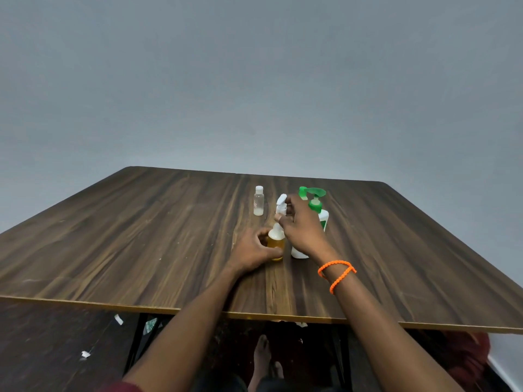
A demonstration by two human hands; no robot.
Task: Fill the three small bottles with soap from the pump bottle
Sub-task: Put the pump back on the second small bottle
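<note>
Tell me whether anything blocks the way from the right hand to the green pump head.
Nothing visible does. The right hand hovers just left of the pump bottle, pinching a white cap above the amber bottle held by the left hand. The cap occupies those fingers, though.

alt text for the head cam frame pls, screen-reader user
A person's left hand grips a small bottle of amber liquid on a dark wooden table, while the right hand, orange bracelet at the wrist, holds something white above it. A green-topped pump bottle stands just behind; a small capped clear bottle stands farther back.
</note>
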